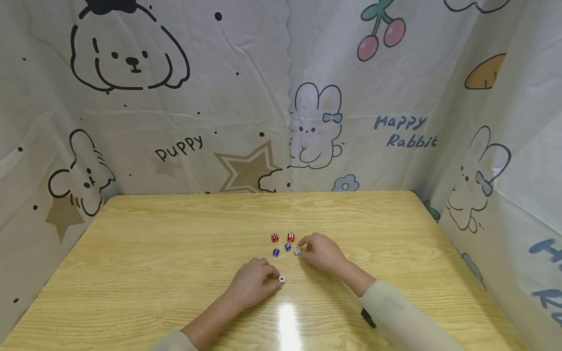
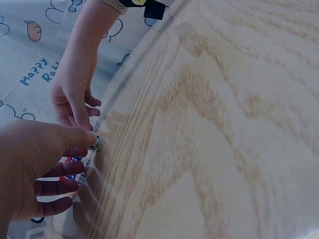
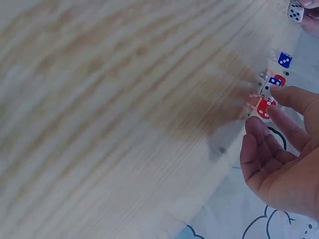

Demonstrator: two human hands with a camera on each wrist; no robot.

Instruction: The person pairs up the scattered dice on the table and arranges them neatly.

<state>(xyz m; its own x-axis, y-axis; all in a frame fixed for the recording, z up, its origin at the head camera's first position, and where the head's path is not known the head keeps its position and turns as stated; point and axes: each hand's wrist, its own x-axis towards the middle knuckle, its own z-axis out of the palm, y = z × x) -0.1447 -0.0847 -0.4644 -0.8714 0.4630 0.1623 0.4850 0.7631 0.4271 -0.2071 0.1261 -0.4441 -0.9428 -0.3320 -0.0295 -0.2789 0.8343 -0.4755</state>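
My left hand (image 1: 255,282) pinches a white die (image 1: 282,279) with a red pip, between thumb and index finger near the tabletop. In the right wrist view, black pips show on this die's side (image 3: 295,12). My right hand (image 1: 322,252) is behind it and to the right, fingers loosely bent, tips right beside a second white die (image 1: 297,251). Next to that die lie two blue dice, one nearer (image 1: 288,247) and one farther left (image 1: 276,252). Behind them are two red dice, a left one (image 1: 274,238) and a right one (image 1: 291,237).
The dice are on a light wood-grain table (image 1: 153,234). Pale curtains (image 1: 246,97) printed with cartoon animals hang behind it and at both sides. A dark band (image 1: 368,318) shows at the right sleeve (image 1: 395,307).
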